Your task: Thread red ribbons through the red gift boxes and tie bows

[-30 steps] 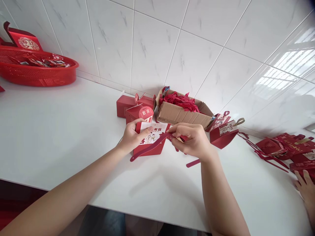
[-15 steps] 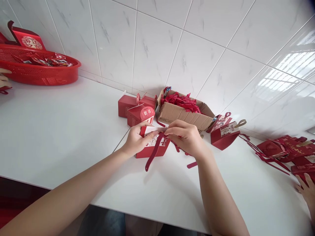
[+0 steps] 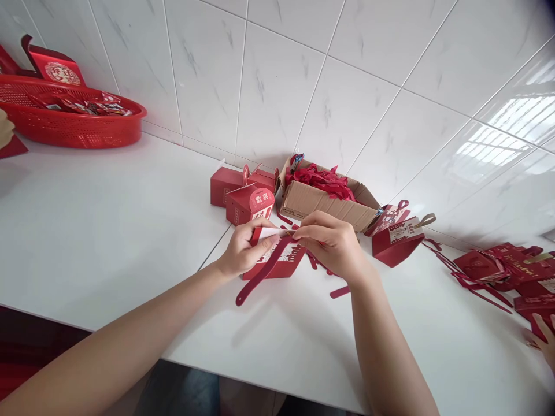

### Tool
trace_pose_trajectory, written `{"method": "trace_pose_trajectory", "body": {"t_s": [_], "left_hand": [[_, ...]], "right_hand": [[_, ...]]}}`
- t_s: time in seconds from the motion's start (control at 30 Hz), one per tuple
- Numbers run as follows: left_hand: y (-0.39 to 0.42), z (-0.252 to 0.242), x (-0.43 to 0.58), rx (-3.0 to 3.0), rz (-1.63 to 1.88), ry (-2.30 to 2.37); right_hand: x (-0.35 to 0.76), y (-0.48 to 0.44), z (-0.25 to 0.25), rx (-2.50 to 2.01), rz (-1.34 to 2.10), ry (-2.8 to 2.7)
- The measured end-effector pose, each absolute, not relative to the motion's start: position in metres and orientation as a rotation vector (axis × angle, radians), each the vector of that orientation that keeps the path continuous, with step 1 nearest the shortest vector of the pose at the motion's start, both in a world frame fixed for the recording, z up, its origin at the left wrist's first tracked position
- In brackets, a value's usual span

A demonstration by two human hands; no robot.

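Note:
My left hand (image 3: 243, 249) grips the left side of a red gift box (image 3: 284, 261) with a white printed panel, standing on the white counter (image 3: 108, 219). My right hand (image 3: 333, 242) is closed in a pinch on one end of a dark red strap (image 3: 260, 274) at the box's top edge. The strap hangs down to the left across the box front. Its free end hovers just over the counter.
Two closed red boxes (image 3: 249, 199) and a cardboard carton (image 3: 318, 199) of red strips sit by the tiled wall. More red boxes (image 3: 396, 234) and flat red pieces (image 3: 503, 268) lie right, near another person's hand (image 3: 544, 341). A red basket (image 3: 73, 118) stands far left.
The strap's free end swung from hanging nearly straight down to slanting out left. Both hands stayed on the box. The other person's hand at right drew back toward the edge.

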State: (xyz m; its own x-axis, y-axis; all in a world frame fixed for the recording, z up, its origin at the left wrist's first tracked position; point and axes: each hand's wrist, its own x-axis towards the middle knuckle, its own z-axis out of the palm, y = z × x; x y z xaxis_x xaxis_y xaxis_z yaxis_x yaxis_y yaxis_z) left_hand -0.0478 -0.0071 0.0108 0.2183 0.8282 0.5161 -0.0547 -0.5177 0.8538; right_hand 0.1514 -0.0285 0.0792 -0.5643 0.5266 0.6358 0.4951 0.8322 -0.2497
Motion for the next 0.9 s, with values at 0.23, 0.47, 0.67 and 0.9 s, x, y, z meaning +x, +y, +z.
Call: {"method": "trace_pose_trajectory", "body": {"t_s": [0.23,0.47,0.67,0.9], "left_hand": [[-0.0057,0.0101,-0.046,1.778,1.469,0.796],[-0.0026,0.005,-0.0472,1.755,1.396,0.849],[-0.0044,0.0101,-0.046,1.719,1.362,0.821],[-0.0043,0.0122,-0.0457,1.746,1.331,0.841]], "right_hand": [[0.1509,-0.0311,0.0818,-0.854,0.15,-2.287],[0.1515,-0.0316,0.084,-0.91,0.173,-2.286],[0.1522,-0.0318,0.0866,-0.938,0.173,-2.303],[0.1563,-0.0287,0.0886,-0.852,0.072,-2.303]]}}
